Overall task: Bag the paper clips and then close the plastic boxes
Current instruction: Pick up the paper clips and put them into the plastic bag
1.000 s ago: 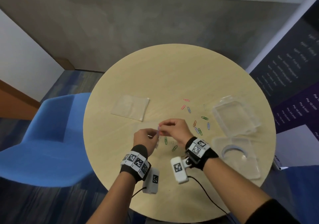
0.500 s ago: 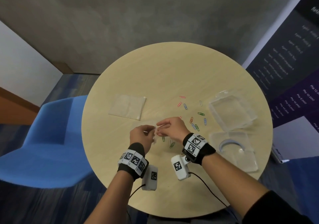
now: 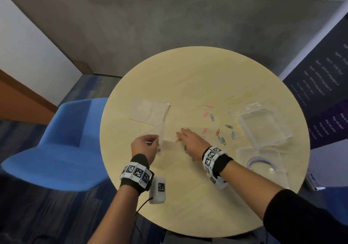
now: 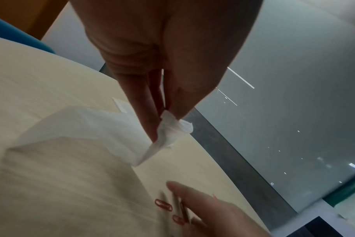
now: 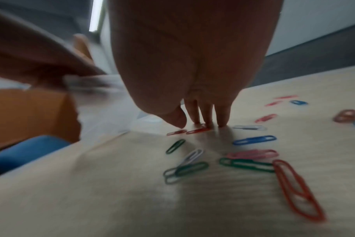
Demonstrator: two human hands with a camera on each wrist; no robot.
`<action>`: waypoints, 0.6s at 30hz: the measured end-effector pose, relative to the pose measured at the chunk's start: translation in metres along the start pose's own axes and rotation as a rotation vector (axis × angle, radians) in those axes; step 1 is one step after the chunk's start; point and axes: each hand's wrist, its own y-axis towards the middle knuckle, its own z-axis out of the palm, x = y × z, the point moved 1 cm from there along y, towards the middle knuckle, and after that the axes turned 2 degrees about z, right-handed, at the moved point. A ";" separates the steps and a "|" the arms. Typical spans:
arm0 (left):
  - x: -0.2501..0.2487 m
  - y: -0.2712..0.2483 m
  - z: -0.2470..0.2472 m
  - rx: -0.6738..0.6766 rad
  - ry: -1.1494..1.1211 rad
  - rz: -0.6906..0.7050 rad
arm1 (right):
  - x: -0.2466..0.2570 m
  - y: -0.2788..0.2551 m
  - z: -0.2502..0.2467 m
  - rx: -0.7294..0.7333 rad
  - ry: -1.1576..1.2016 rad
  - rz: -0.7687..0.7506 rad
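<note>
Both wrists wore black bands ringed with white black-patterned marker tiles; white camera boxes trailed black cables. A black sleeve covered the right forearm.

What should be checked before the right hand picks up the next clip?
1. Left hand pinches the bag: ok.
2. Bag mouth open: cannot tell.
3. Right hand free, its fingers straight on the table: ok.
4. Red clip at those fingertips: ok.
5. Other clips bagged: not ok, loose on the table.
6. Boxes closed: not ok.
</note>
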 end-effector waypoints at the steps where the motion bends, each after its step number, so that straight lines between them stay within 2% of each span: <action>1: 0.001 0.000 0.001 0.003 -0.003 0.000 | 0.005 -0.003 0.003 0.026 -0.074 -0.045; 3: 0.003 -0.001 0.003 0.007 -0.006 0.004 | 0.010 -0.012 0.009 0.094 -0.207 -0.118; 7: 0.002 -0.002 0.006 0.016 -0.016 -0.006 | -0.002 -0.040 0.020 0.186 -0.311 -0.192; 10: 0.000 -0.002 0.009 0.016 -0.027 -0.005 | -0.008 -0.050 0.016 0.183 -0.389 -0.283; 15: -0.004 -0.003 0.015 0.035 -0.013 -0.001 | -0.009 -0.038 0.025 0.120 -0.517 -0.292; 18: -0.004 -0.004 0.019 0.049 -0.004 -0.005 | -0.004 -0.032 0.028 0.161 -0.640 -0.300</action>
